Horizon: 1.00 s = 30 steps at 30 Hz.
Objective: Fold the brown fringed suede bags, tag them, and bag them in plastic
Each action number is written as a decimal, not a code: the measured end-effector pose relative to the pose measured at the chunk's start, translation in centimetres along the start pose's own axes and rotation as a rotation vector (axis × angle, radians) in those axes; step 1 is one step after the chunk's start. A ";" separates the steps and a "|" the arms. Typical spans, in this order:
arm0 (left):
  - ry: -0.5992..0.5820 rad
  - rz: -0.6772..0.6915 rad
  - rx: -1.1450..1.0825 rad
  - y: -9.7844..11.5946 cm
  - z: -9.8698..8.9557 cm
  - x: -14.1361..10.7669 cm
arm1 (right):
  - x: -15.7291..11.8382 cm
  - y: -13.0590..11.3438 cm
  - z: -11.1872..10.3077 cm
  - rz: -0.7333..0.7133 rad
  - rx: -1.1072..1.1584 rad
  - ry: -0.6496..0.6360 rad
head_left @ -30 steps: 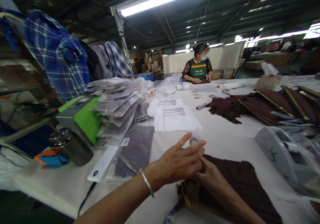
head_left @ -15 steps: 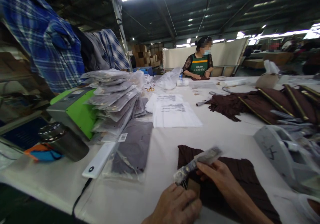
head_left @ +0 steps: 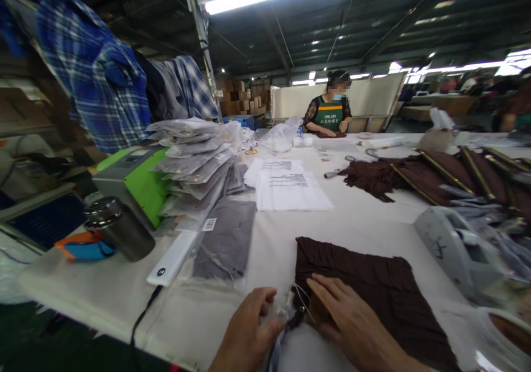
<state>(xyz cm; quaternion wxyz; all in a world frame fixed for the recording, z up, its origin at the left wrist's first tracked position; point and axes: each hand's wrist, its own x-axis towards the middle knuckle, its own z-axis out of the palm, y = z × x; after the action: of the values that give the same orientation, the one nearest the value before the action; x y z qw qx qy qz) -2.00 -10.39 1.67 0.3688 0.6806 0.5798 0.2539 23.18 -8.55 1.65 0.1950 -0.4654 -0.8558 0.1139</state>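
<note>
A folded dark brown pleated garment (head_left: 373,275) lies on the table before me. My right hand (head_left: 352,319) rests on its left part, fingers stretched out over a brown card tag (head_left: 318,310) that is partly covered. A thin white string loop (head_left: 302,293) shows just left of these fingers. My left hand (head_left: 253,327) is beside the garment's left edge, its thumb and fingers apart. By its thumb is a narrow clear plastic strip (head_left: 284,314), hanging down toward the table's near edge; whether the thumb touches it I cannot tell.
At left, bagged grey garments (head_left: 194,161) stand stacked near a dark flask (head_left: 120,228) and a white power bank (head_left: 172,261). White printed bags (head_left: 290,189) lie ahead. A grey tape dispenser (head_left: 452,250) stands right, below brown garments (head_left: 440,175). A co-worker (head_left: 329,109) handles brown cloth opposite.
The clear plastic strip has left my right hand and swung down to the garment's left side. My right hand has flattened onto the tag and garment; my left hand has moved left and opened.
</note>
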 end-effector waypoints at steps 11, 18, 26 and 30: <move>-0.029 0.032 0.171 0.1 1.9 -1.0 | 5.6 0.3 -5.5 0.343 0.415 -0.075; -0.186 -0.208 -0.491 1.7 4.9 0.8 | 10.2 0.3 -5.4 0.408 0.506 -0.135; -0.303 -0.222 -0.688 3.9 10.7 1.9 | 8.4 -1.5 -5.7 0.273 0.464 -0.087; -0.298 -0.028 -0.283 4.3 8.7 1.5 | 8.2 -0.5 -6.7 0.215 0.396 0.006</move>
<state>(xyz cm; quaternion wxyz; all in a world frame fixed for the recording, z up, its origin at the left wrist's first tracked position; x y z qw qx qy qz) 7.59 -10.94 -0.23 0.5460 0.6437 0.4870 0.2243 21.77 -1.83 9.72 0.2718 -0.5069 -0.7616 0.2986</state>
